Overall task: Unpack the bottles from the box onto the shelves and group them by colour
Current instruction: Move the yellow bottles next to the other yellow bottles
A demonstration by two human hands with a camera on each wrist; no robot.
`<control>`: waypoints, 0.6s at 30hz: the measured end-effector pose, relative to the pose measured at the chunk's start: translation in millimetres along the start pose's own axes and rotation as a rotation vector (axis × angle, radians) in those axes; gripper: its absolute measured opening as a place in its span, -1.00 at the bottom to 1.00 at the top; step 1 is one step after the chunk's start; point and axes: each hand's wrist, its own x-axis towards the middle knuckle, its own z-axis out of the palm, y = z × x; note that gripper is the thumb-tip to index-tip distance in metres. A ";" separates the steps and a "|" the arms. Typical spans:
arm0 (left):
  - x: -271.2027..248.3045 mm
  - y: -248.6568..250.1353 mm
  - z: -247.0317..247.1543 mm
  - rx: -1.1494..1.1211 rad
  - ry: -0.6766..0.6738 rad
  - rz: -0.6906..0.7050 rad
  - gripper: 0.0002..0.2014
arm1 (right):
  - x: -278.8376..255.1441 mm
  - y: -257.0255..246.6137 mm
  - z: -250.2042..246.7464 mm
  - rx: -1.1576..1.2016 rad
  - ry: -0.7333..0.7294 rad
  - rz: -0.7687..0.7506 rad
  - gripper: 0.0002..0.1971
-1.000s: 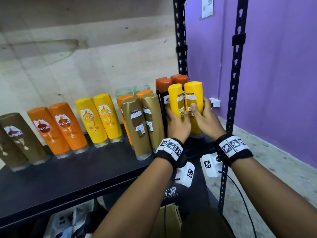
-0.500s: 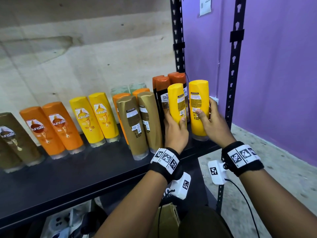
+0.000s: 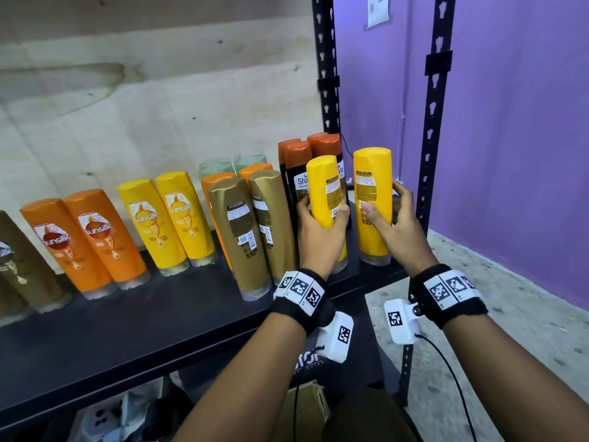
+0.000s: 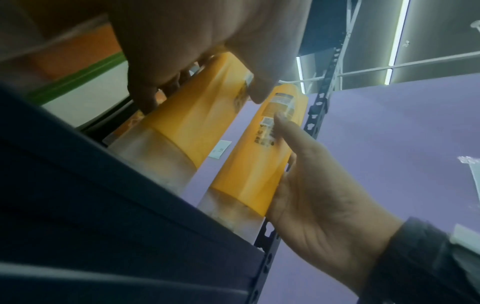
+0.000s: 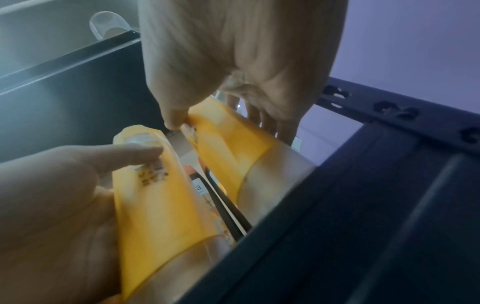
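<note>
Two yellow bottles stand upright, back labels toward me, at the right end of the black shelf [image 3: 159,317]. My left hand [image 3: 322,207] grips the left yellow bottle [image 3: 323,186], thumb on its front. My right hand [image 3: 384,199] grips the right yellow bottle [image 3: 373,173] close to the shelf's right edge. A small gap separates the two. The left wrist view shows the left bottle [image 4: 197,115] under my left hand [image 4: 207,41] and the right bottle [image 4: 257,164]. The right wrist view shows the right bottle [image 5: 233,144] and the left one [image 5: 155,195].
Along the shelf, left to right, stand brown bottles [image 3: 16,263], two orange [image 3: 92,240], two yellow [image 3: 172,221], two gold [image 3: 251,231], then dark orange-capped ones [image 3: 299,167]. Green bottles [image 3: 232,162] stand behind. A black upright [image 3: 433,138] bounds the right end. A cardboard box [image 3: 306,406] sits below.
The two yellow bottles were pressed together a second ago; my right hand has carried its bottle rightward, opening a gap. My left hand keeps its bottle near the dark bottles.
</note>
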 end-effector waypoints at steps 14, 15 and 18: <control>-19.9 1.2 -5.5 -0.170 -0.112 0.134 -0.58 | -20.8 -20.7 13.6 0.156 0.061 -0.034 -0.60; -23.0 1.8 -6.9 -0.177 -0.110 0.138 -0.58 | -25.6 -24.0 14.0 0.158 0.078 -0.038 -0.59; -32.8 6.4 -12.5 -0.194 -0.090 0.158 -0.63 | -38.9 -34.5 16.0 0.168 0.115 -0.050 -0.53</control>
